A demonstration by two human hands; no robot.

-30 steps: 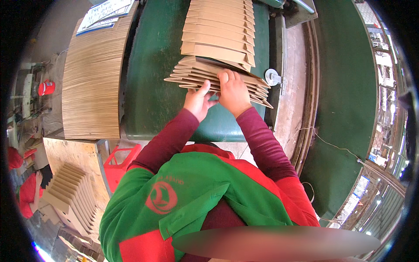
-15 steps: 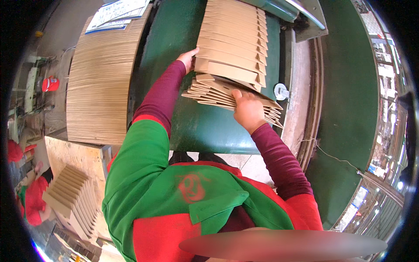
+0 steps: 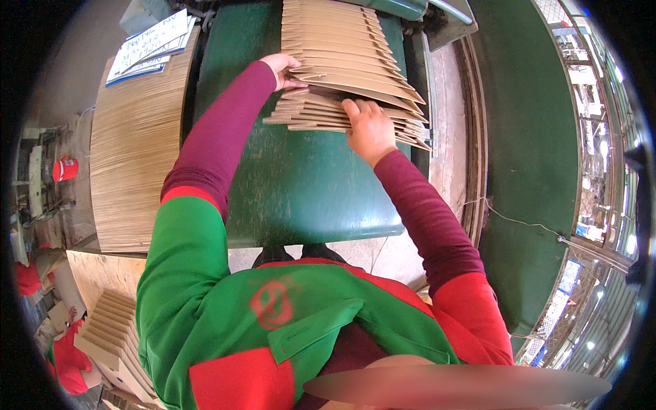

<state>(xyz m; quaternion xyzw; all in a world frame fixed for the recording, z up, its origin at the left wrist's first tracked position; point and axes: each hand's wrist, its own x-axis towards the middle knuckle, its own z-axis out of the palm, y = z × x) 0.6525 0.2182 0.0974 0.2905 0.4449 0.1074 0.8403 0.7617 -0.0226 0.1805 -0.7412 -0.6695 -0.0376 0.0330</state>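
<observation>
A long overlapping row of flat folded brown cardboard boxes (image 3: 335,37) lies on a green conveyor belt (image 3: 307,184). At its near end sits a smaller bundle of folded cardboard boxes (image 3: 314,115), its layers fanned and a dark gap showing between it and the row. My left hand (image 3: 280,70) grips the left edge of the cardboard at that gap, thumb and fingers on the edges. My right hand (image 3: 371,130) is closed over the near edge of the bundle, right of its middle; its fingertips are partly hidden among the sheets.
A tall stack of flat cardboard (image 3: 140,150) stands left of the belt, with written sheets (image 3: 154,44) on top. A metal roller (image 3: 396,7) crosses the belt's far end. Folded cardboard (image 3: 113,335) rests on a wooden surface at lower left, near a person in red (image 3: 72,359).
Both hands have moved farther up the belt. The near bundle has shifted away from me, closer against the row, leaving more bare belt in front.
</observation>
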